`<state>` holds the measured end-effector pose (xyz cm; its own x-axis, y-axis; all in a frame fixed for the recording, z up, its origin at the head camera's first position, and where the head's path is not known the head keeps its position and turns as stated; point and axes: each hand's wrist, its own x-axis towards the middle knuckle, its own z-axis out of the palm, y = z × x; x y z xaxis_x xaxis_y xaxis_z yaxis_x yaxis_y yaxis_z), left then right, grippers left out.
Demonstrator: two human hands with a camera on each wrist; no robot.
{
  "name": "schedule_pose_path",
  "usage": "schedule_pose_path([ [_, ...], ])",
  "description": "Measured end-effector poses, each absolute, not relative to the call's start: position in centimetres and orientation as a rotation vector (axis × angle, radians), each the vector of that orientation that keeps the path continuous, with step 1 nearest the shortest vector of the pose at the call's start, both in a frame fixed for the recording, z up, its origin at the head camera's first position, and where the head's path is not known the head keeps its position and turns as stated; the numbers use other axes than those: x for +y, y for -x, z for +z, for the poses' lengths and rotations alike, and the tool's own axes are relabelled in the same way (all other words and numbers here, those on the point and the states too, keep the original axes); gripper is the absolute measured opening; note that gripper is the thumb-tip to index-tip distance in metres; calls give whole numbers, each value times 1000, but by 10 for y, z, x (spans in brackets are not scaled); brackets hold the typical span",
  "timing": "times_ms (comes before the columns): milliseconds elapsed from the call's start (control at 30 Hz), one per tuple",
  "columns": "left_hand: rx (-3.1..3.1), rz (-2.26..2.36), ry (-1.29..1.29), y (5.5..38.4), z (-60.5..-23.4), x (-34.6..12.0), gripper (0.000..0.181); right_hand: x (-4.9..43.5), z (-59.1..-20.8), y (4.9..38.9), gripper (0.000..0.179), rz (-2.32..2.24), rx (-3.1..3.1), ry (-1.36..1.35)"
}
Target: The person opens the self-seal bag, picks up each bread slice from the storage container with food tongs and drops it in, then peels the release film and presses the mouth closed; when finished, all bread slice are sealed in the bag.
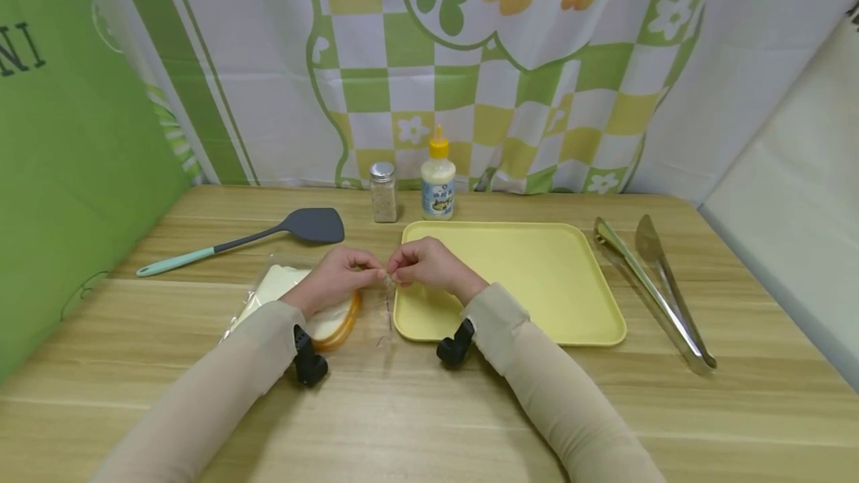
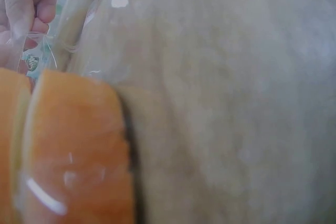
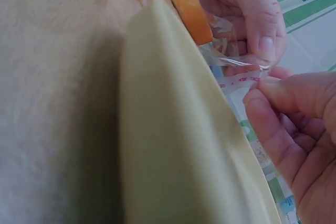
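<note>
A clear plastic bag (image 3: 226,38) holds slices of bread (image 1: 335,323) with orange-brown crusts, lying left of the yellow tray. The crusts (image 2: 79,145) fill the lower left of the left wrist view. My left hand (image 1: 342,276) reaches over the bread and pinches the bag's edge between thumb and finger. Right beside it, above the tray's left rim, my right hand (image 1: 432,267) pinches the same edge. The fingertips of both hands nearly meet in the right wrist view, with a strip of film with pink print (image 3: 244,81) between them.
The yellow tray (image 1: 517,282) sits at centre right, with metal tongs (image 1: 658,289) to its right. Behind stand a squeeze bottle (image 1: 438,181) with a yellow cap and a shaker jar (image 1: 383,194). A dark spatula (image 1: 312,226) with a mint handle lies at the back left.
</note>
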<state>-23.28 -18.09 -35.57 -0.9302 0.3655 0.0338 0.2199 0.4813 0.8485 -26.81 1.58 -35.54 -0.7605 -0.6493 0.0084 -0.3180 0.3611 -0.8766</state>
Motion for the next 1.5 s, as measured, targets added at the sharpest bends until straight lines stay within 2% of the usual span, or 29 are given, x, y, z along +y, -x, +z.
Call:
schedule_pose_path([
  [1100, 2541, 1394, -607, 233, -355, -179, 11, 28, -357, 262, 11, -1256, 2266, 1078],
  [1500, 2536, 1467, -509, 237, -360, -185, 12, 47, -356, 264, 8, -1280, 2298, 907],
])
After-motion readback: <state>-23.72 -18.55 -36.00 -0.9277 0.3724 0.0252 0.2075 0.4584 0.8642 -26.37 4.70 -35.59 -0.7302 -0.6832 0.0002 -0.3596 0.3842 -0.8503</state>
